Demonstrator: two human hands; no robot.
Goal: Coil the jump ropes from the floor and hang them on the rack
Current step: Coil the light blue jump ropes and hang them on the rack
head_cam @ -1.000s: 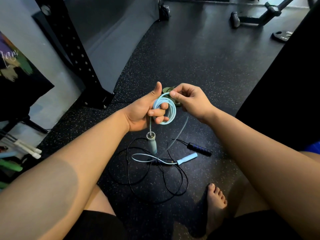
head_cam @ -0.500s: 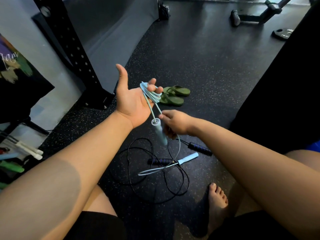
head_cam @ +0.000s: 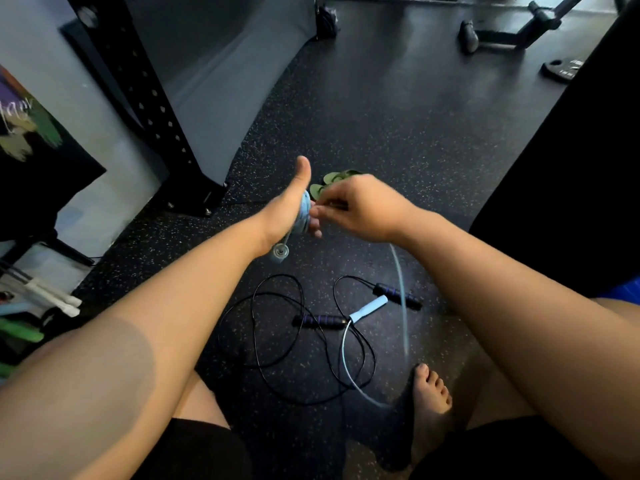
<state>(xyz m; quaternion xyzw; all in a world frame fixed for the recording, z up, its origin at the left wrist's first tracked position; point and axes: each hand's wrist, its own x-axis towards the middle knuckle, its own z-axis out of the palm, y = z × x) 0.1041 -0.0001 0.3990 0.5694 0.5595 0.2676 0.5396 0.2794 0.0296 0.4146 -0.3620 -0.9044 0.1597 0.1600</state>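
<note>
Coils of thin pale-blue rope (head_cam: 304, 212) lie clasped in left hand (head_cam: 282, 216); right hand (head_cam: 363, 209) pinches its strand.

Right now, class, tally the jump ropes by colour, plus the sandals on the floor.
Light blue jump rope: 1
Black jump rope: 1
Green sandals: 2
Total: 4

The left hand (head_cam: 287, 209) and right hand (head_cam: 360, 209) are held side by side. The held rope (head_cam: 304, 214) is wound in the left hand and pinched by the right. One handle (head_cam: 280, 252) is hung just below the left hand. The other handle (head_cam: 367, 308) is laid on the floor (head_cam: 381, 116) below the right hand, over the loose rope (head_cam: 277, 341). Sandals (head_cam: 325, 183) are seen just beyond the hands, and a rack post (head_cam: 149, 98) far to the left.
</note>
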